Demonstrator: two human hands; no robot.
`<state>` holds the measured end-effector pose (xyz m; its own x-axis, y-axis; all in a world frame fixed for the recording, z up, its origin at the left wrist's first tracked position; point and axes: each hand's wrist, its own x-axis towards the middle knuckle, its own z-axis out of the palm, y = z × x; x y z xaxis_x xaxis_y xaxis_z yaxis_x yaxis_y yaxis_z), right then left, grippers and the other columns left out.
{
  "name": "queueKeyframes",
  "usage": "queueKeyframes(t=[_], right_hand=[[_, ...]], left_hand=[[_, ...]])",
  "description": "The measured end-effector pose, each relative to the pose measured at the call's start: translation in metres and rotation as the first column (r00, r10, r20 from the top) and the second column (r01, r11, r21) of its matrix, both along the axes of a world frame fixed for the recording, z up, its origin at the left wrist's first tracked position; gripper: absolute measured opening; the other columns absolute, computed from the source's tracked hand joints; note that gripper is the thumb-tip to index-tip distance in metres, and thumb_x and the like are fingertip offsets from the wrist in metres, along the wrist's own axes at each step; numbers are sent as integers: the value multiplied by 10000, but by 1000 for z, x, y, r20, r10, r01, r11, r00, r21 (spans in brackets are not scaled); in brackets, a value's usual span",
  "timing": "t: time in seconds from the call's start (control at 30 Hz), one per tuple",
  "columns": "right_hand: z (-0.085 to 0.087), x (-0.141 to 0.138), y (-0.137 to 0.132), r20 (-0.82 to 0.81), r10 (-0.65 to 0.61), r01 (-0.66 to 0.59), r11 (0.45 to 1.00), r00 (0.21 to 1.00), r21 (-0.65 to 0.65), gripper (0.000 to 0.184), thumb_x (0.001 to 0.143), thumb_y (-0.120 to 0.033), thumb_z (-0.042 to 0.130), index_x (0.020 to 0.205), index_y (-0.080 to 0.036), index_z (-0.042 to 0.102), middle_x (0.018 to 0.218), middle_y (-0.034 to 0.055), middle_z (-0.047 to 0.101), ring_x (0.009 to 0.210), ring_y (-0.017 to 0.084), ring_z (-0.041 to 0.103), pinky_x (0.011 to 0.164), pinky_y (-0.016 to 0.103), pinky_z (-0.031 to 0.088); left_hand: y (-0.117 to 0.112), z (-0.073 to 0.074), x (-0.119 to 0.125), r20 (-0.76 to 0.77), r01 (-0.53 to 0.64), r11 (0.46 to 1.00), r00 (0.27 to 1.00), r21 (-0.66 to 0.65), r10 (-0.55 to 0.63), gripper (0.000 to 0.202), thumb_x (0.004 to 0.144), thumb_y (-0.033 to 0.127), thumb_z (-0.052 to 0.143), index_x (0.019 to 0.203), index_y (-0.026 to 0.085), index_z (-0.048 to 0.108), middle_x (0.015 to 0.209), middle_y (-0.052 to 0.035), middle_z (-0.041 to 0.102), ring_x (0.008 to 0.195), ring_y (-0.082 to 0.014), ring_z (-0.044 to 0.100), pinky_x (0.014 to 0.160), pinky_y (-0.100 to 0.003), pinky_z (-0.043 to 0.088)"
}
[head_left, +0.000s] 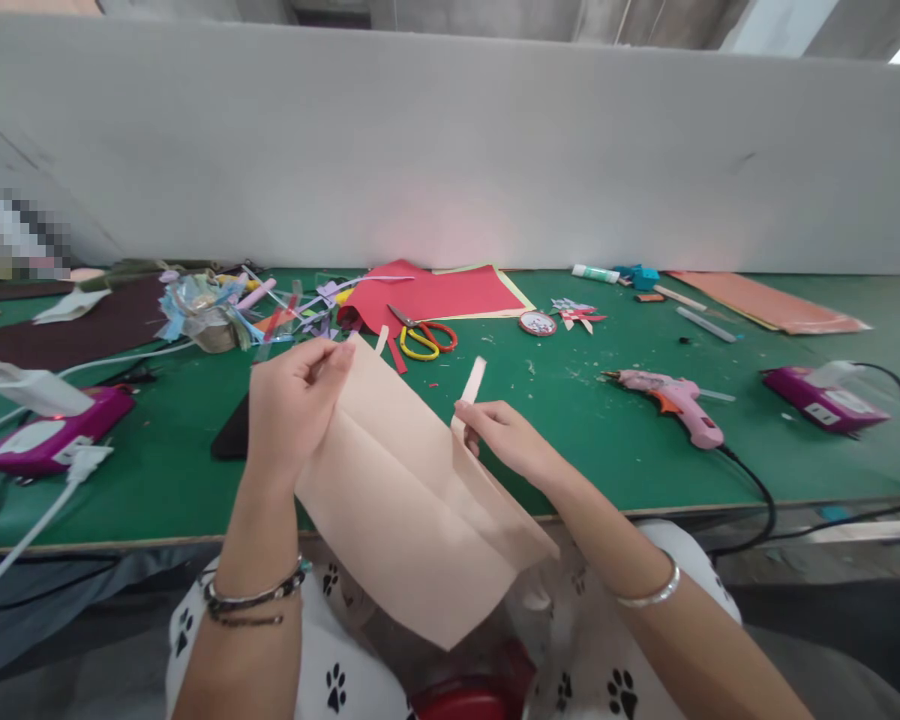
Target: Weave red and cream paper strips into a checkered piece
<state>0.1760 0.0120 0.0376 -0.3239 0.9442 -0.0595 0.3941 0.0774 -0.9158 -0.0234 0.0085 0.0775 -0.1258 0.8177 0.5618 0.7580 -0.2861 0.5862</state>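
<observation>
Head: left grip (291, 408) pinching beige sheet (412, 510); right grip (508, 436), strip (475, 378).

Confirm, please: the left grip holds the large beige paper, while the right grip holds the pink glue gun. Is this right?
Not quite: the head view shows the right grip holding a narrow beige strip; the glue gun lies on the green table. The left grip does hold the large beige paper.

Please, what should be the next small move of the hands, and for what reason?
Probably the right hand should ease the narrow strip gently outward from the beige sheet: it pinches the strip beside the sheet's edge, while the left hand grips the sheet's upper end and can steady it. Whether strip and sheet are joined I cannot tell.
</observation>
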Motion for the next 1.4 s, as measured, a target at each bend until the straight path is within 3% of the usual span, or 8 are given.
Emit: queueKeyframes(t=[0.13, 0.27, 0.4, 0.6, 0.93, 1.1, 1.23, 1.4], right_hand=[[5, -1, -9, 50, 85, -88, 994, 995, 60, 436, 794, -505, 338, 502, -181, 348, 511, -34, 360, 505, 80, 365, 508, 221, 297], [9, -1, -14, 129, 87, -91, 995, 988, 31, 410, 795, -481, 364, 519, -192, 275, 469, -66, 222, 423, 57, 253, 419, 214, 202], [7, -1, -12, 137, 76, -81, 996, 988, 32, 390, 815, -397, 342, 495, -188, 266, 441, -68, 216, 405, 48, 236, 411, 212, 191], [2, -4, -10, 86, 25, -22, 999, 996, -33, 390, 803, -386, 332, 471, -183, 304, 408, -70, 243, 379, 43, 233, 401, 206, 202], [-4, 2, 3, 80, -49, 52, 998, 996, -34, 431, 807, -425, 295, 473, -169, 388, 431, -37, 351, 418, 64, 314, 460, 225, 246], [5, 3, -8, 154, 40, -42, 999, 987, 8, 474, 776, -560, 319, 489, -185, 281, 469, -52, 263, 450, 62, 278, 460, 227, 220], [7, 5, -11, 223, 120, -138, 988, 967, 65, 450, 799, -507, 333, 504, -185, 225, 489, -61, 171, 448, 52, 205, 448, 229, 174], [5, 4, -9, 167, 90, -97, 995, 982, 32, 424, 823, -443, 312, 494, -184, 244, 485, -64, 169, 442, 44, 181, 442, 228, 162]], left_hand=[[2, -1, 1, -15, -3, 1000, 1000, 7, 3, 248, 780, 306, 458, 571, 174, 461, 450, 60, 312, 459, -72, 314, 464, -211, 257], [1, 0, 1, -23, -7, 1000, 1000, 10, 8, 249, 782, 312, 464, 575, 173, 464, 454, 61, 312, 461, -71, 316, 466, -210, 259], [2, -2, 0, -34, 7, 1000, 999, 26, -6, 253, 781, 302, 462, 566, 168, 471, 452, 62, 311, 459, -66, 314, 462, -197, 261], [12, -10, 0, 18, 5, 968, 1000, 252, -10, 290, 737, 314, 499, 492, 162, 470, 390, 75, 275, 384, -50, 276, 393, -172, 220], [14, -11, -11, 76, -79, 957, 995, 279, 60, 284, 728, 322, 491, 493, 163, 481, 386, 73, 295, 393, -57, 287, 396, -170, 222], [15, -11, -12, 82, -98, 955, 994, 279, 78, 290, 722, 328, 489, 485, 162, 469, 402, 69, 288, 401, -58, 283, 403, -171, 224], [16, -10, -12, 91, -104, 954, 993, 281, 81, 277, 710, 339, 490, 495, 165, 478, 398, 69, 288, 396, -60, 287, 398, -171, 224], [16, -10, -13, 88, -116, 955, 992, 273, 96, 299, 710, 347, 487, 474, 167, 460, 403, 67, 279, 401, -62, 290, 402, -173, 228]])
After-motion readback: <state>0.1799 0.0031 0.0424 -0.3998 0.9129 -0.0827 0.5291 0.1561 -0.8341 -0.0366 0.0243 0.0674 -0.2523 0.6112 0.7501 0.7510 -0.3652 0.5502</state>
